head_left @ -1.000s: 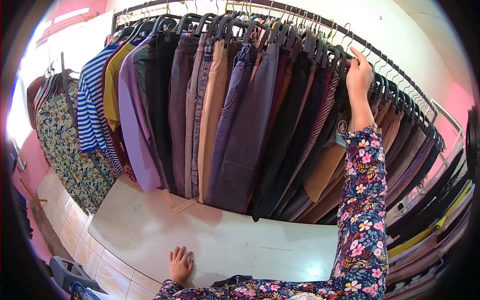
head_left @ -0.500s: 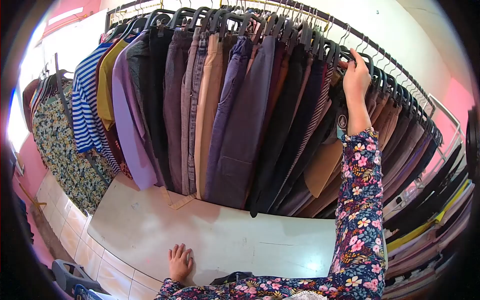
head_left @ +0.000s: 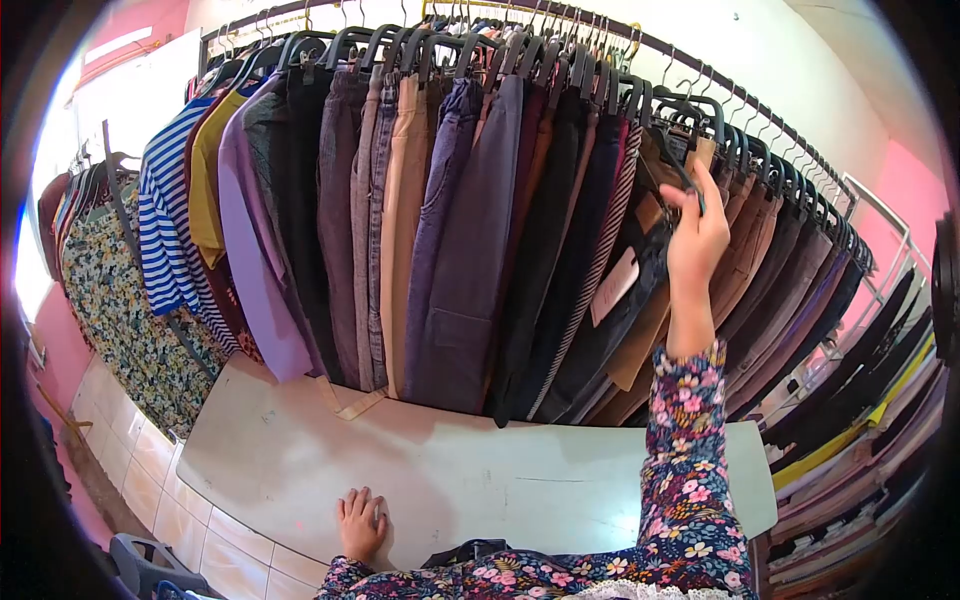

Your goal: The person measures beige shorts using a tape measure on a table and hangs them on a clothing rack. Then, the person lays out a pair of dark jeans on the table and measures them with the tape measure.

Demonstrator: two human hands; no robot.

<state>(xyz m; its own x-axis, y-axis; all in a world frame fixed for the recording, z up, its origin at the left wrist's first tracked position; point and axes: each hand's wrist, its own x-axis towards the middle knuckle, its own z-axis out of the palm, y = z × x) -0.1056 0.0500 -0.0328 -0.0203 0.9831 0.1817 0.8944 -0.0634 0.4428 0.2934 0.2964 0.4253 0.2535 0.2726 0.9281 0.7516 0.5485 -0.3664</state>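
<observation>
As the right hand (head_left: pixel 697 245) drops to pinch dark pants (head_left: pixel 655 268), a tag (head_left: pixel 615 288) shows, and the left hand (head_left: pixel 361 525) lies open, empty.

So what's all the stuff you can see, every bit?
Rail: one, dark, top
Hangers: many, mostly black, on rail
Trousers: many, mixed colours, middle
Striped top: one, blue-white, left
Mustard top: one, left
Lilac garment: one, left
Floral garment: one, far left
Pale tag: one, among trousers
Other clothes: many, mixed, right
Table: one, white, front
Tiles: several, cream, lower left
Walls: pink and white, behind
Left hand: one, on table
Right hand: one, at trousers
</observation>
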